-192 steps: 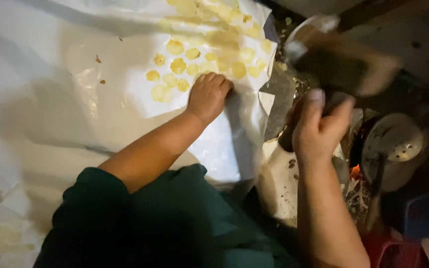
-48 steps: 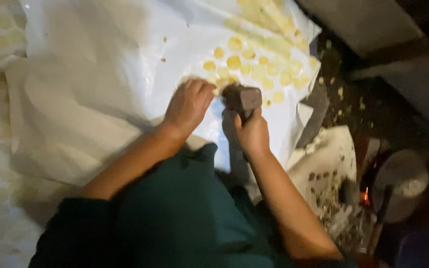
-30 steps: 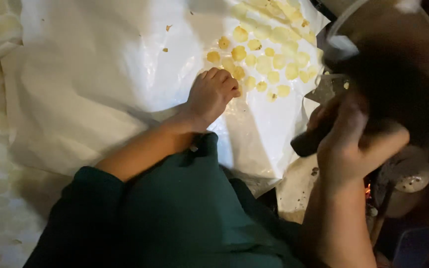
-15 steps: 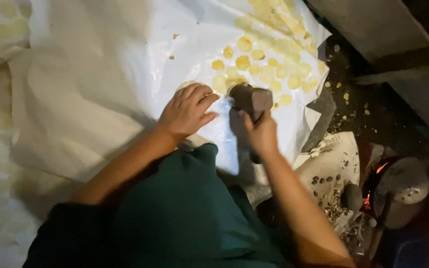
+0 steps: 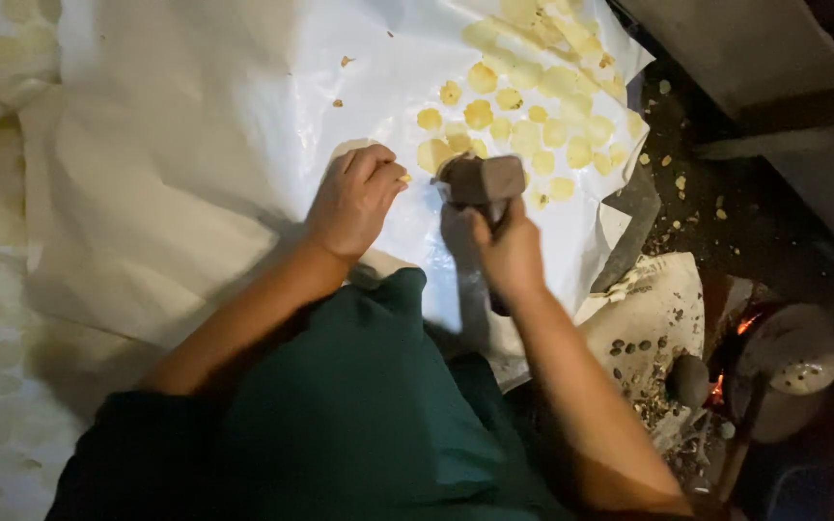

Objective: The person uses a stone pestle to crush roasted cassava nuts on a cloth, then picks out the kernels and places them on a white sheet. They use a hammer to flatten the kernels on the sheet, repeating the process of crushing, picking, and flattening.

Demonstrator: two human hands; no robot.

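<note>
On the white plastic sheet, the left hand rested curled, pinching a small yellow piece. At its three o'clock, the right hand clamped a mallet beside flattened yellow discs.

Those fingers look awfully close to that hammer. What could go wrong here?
The left hand pinches a small yellow piece right beside the hammer in the right hand, so a stray blow could hit fingertips. The flattened yellow discs lie close by and might get struck or scattered. Glowing embers burn near the white plastic sheet, which could scorch.
</note>
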